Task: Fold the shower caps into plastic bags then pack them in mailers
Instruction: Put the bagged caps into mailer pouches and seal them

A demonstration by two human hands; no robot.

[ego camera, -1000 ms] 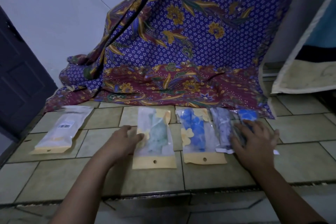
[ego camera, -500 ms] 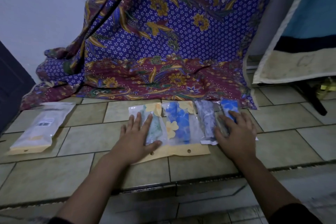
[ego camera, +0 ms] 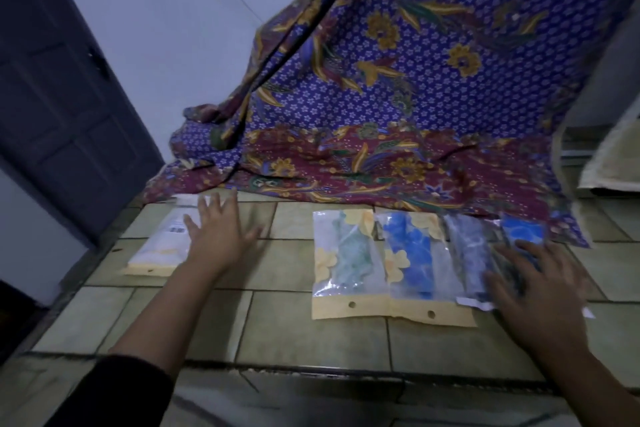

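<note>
Several bagged shower caps lie in a row on the tiled floor. The green cap bag (ego camera: 346, 260) and the blue cap bag (ego camera: 415, 263) overlap side by side, each with a yellow header strip. A grey cap bag (ego camera: 471, 253) and a bright blue cap bag (ego camera: 521, 230) lie to their right. My right hand (ego camera: 538, 291) rests flat on those two, fingers spread. A white bag (ego camera: 162, 246) with a barcode label lies alone at the far left. My left hand (ego camera: 216, 236) is spread open over its right edge, holding nothing.
A purple and maroon floral cloth (ego camera: 398, 97) hangs behind the row and drapes onto the floor. A dark door (ego camera: 59, 97) stands at the left. A raised tile step edge (ego camera: 311, 371) runs across in front of me. A pale mat (ego camera: 609, 163) sits at far right.
My left hand has left the green cap bag and swung left to the white bag. My right hand stays on the grey and bright blue bags. The view has shifted left.
</note>
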